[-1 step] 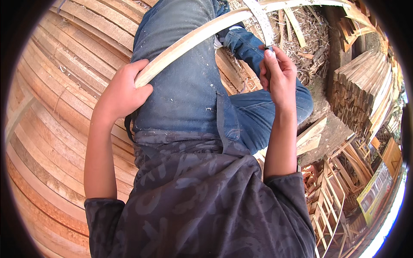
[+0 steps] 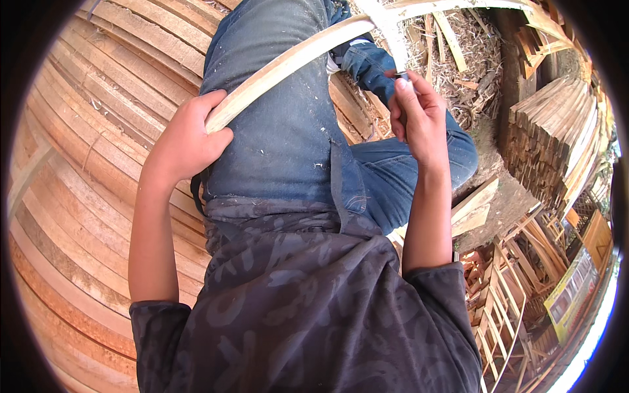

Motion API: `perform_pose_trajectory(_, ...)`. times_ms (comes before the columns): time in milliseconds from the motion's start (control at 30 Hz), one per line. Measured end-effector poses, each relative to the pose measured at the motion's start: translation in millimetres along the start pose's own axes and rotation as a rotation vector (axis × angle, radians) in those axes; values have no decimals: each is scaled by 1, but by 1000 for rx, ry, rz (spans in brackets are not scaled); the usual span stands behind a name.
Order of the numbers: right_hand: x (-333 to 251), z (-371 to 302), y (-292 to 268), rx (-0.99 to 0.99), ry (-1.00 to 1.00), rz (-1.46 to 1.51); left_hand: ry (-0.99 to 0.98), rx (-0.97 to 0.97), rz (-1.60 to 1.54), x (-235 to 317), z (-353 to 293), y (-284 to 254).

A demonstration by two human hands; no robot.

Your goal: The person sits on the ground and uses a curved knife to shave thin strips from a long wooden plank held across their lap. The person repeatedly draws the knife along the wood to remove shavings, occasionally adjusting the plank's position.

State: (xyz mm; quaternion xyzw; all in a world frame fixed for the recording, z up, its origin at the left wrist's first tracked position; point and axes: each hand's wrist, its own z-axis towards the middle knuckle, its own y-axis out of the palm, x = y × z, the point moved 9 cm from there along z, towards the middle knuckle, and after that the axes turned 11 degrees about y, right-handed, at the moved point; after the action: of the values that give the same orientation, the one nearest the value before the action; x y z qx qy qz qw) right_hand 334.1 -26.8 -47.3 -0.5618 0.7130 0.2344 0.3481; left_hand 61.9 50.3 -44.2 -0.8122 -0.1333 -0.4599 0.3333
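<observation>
My left hand (image 2: 187,139) is closed round the near end of a long, pale wooden strip (image 2: 295,69). The strip lies across my thigh in blue jeans (image 2: 262,157) and runs away toward the upper right, looking bent by the lens. In my right hand (image 2: 420,121) is the dark handle of a large knife, my fingers wrapped round it. The bright knife blade (image 2: 392,42) points away from me, leaning left, and crosses the strip near the top of the view. Glare hides the blade's edge, so I cannot tell whether it touches the wood.
Rows of sawn planks (image 2: 98,150) lie at my left. Wood shavings (image 2: 481,85) cover the ground ahead on the right. A stack of cut slats (image 2: 550,131) stands at the right, with wooden frames (image 2: 501,314) and a yellowish banner (image 2: 573,295) lower down.
My right hand has shifted slightly left, and the knife blade has swung left along the strip, catching more glare. My left hand and the strip have stayed in place.
</observation>
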Motion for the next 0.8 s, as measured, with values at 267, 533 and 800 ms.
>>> perform_pose_trajectory(267,3,5,-19,47,-26,43,-2,-18,-23,-1,0,0)
perform_pose_trajectory(533,-4,-1,-42,523,-449,-383,-2,-33,-50,-2,2,2)
perform_pose_trajectory(800,-8,-9,-35,419,-400,-291,-42,-26,-34,-8,-1,2)
